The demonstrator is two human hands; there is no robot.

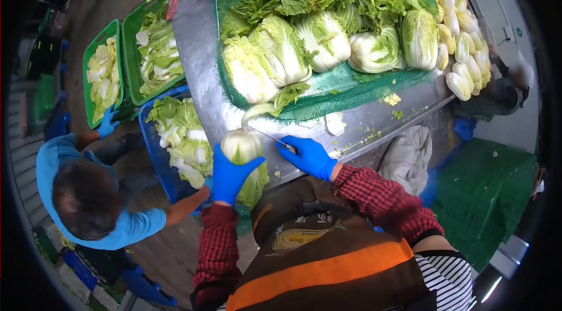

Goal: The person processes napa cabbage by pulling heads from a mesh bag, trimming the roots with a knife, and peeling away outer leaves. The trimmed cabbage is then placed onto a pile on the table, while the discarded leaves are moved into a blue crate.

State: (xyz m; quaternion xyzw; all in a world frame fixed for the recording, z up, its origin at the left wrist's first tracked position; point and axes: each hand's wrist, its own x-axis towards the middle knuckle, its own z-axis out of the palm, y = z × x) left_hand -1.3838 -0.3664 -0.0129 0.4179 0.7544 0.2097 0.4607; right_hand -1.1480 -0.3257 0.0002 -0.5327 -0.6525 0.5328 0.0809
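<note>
My left hand [233, 174], in a blue glove, grips a napa cabbage [241, 146] at the table's near edge. The cabbage's white base points away from me and its leafy end hangs toward my body. In my gloved right hand [309, 157] is a knife [268, 136], its thin blade reaching left to the cabbage's base. A loose outer leaf [260, 110] lies just beyond that base, touching or close to it. Behind it, several napa cabbages [324, 40] rest in an open green mesh sack [345, 91].
The metal table [202, 62] carries leaf scraps and a pile of cabbages [462, 36] at right. Green crates [127, 65] and a blue crate [153, 147] of leaves stand left. A co-worker in a blue shirt [137, 226] reaches there. A white sack [407, 159] sits below the table.
</note>
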